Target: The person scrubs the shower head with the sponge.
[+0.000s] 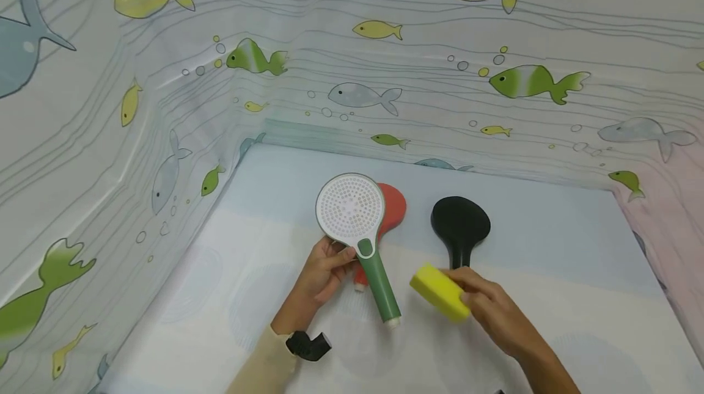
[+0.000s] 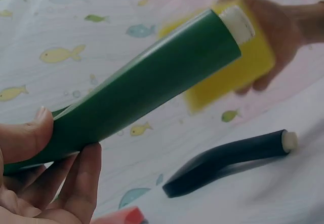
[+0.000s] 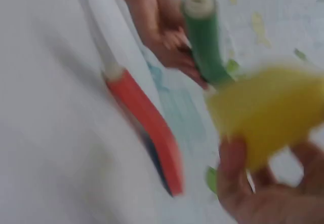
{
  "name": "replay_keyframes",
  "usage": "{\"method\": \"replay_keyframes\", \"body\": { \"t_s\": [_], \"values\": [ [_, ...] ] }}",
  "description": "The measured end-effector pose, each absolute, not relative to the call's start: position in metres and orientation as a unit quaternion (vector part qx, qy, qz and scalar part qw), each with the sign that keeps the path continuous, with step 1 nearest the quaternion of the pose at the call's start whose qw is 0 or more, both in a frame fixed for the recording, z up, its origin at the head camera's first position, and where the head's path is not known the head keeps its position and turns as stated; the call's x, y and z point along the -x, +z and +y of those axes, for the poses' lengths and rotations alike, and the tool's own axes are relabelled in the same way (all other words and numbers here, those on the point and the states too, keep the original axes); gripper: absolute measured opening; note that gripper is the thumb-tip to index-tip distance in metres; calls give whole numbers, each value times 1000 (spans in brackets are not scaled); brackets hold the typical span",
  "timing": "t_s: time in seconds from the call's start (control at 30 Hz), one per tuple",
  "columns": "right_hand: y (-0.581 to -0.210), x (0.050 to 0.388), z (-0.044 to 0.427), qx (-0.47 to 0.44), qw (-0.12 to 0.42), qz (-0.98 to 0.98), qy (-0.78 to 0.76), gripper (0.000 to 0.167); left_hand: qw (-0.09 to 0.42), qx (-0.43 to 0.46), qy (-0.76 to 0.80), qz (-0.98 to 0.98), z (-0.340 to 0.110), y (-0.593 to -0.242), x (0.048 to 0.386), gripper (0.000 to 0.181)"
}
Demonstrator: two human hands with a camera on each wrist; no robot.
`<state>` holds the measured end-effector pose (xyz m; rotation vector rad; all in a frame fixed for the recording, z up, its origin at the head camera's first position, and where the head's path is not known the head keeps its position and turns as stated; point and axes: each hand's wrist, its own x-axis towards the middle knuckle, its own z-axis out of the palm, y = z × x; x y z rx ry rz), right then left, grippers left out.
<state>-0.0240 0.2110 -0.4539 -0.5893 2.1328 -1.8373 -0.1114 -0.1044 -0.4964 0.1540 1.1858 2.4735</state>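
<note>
Table [image 1: 550, 241] meets a fish-print curtain [image 1: 434, 116] along its far edge; its right edge lies well apart from the black shower head [image 1: 461, 223]; red shower head [image 1: 393, 204] lies partly behind the green shower head [image 1: 357, 229] in the head view; left-hand grip [image 1: 326, 267] is narrowed to neck thickness, holding the green shower head, spray face up; right-hand grip [image 1: 488, 302] spans the yellow sponge [image 1: 439, 293], pinched by thumb and fingers; in the head view, a narrow gap separates sponge and green handle; 3 shower heads visible.
</note>
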Motion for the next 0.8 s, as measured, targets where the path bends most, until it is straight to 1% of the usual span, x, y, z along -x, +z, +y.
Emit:
{"method": "replay_keyframes", "body": {
  "t_s": [0.1,0.17,0.3,0.43,0.5,0.6,0.73,0.8],
  "values": [
    [-458,36,189,71,152,693,-701,44,208,-65,886,410,-103,-496,110,46],
    [-461,43,174,31,153,674,-722,46,215,-71,886,404,-102,-497,109,48],
    [-465,48,154,21,142,653,-744,46,219,-82,883,407,-100,-497,108,51],
    [-469,45,151,36,165,647,-743,46,211,-82,882,414,-100,-498,107,53],
    [-470,40,155,49,186,639,-745,45,207,-77,883,415,-100,-498,108,51],
    [-469,29,162,42,237,595,-767,43,197,-67,886,414,-101,-498,109,48],
    [-468,10,172,2,324,467,-822,41,182,-60,893,406,-104,-497,110,43],
    [-468,1,177,-10,358,390,-848,41,174,-61,899,396,-105,-496,111,41]
  ]
}}
